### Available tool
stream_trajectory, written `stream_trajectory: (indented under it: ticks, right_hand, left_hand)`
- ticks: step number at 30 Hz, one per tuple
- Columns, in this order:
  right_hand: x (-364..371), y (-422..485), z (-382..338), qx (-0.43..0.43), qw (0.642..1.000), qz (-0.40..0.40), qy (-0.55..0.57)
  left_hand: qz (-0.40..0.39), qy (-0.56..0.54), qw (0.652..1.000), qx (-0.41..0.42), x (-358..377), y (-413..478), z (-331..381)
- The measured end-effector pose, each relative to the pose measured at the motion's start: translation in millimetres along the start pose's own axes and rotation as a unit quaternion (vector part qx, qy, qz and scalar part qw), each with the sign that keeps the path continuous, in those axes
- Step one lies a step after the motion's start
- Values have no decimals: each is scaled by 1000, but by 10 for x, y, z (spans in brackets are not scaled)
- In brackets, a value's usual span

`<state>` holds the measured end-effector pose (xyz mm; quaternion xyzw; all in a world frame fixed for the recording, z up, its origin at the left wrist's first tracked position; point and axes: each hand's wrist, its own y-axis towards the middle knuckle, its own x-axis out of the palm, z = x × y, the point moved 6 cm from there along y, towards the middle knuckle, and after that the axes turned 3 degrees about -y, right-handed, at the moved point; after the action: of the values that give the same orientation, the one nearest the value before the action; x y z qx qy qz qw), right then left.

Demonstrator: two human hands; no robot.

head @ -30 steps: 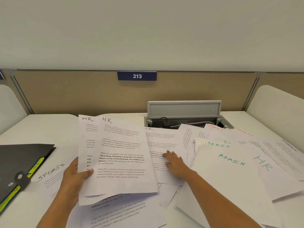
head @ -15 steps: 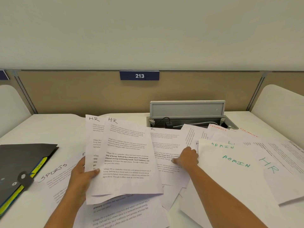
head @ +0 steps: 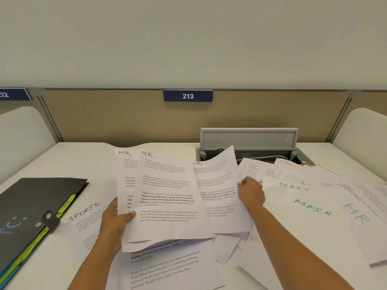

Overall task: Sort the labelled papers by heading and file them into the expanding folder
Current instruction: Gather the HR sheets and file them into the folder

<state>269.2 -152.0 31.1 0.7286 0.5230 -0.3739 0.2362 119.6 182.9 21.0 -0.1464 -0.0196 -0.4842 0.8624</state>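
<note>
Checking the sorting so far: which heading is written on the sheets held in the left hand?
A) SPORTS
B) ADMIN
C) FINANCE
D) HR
D: both sheets that the left hand grips have HR handwritten at the top; the right hand lifts another sheet beside them.

On our left the folder (head: 31, 216) lies on the desk (head: 73, 160), with the SPORTS sheet (head: 83, 214) just right of it. In the centre we have two HR sheets (head: 167, 195) overlapping and a third HR sheet (head: 217, 185) to their right. The ADMIN sheets (head: 310, 206) lie further right, and the FINANCE sheets (head: 289, 164) lie behind them by the cable box (head: 249, 141).
</note>
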Motion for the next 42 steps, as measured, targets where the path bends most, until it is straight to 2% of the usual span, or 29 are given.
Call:
stream_trajectory:
  ticks: [6, 10, 13, 16, 19, 23, 28, 34, 38, 42]
  right_hand:
    - [-616, -284, -478, -140, 974, 174, 23]
    - [-972, -513, -740, -208, 945, 245, 66]
    - [-1128, -637, -854, -234, 925, 261, 148]
    - [-1173, -585, -822, -171, 931, 207, 249]
    - [-957, -400, -651, -77, 943, 88, 313]
    - [-354, -399, -372, 7, 934, -63, 351]
    - [159, -546, -75, 103, 907, -158, 377]
    - [303, -685, -78, 91, 851, -265, 445]
    - [336, -688, -137, 64, 853, -249, 454]
    - [339, -675, -134, 37, 864, -238, 443]
  left_hand:
    - [11, 9, 1000, 3, 17, -16, -16]
    - [18, 17, 1000, 7, 41, -47, -2]
    - [13, 11, 1000, 7, 62, -98, 17]
    - [3, 9, 1000, 10, 83, -145, 42]
    - [-7, -1, 1000, 9, 103, -193, 72]
    - [-48, -49, 998, -5, 156, -254, 90]
    - [-71, -80, 994, -21, 204, -268, 78]
    - [-93, -63, 993, -24, 260, -324, 87]
    - [-84, -75, 993, -29, 221, -327, 94]
    - [-144, 5, 989, -24, 269, -326, 59]
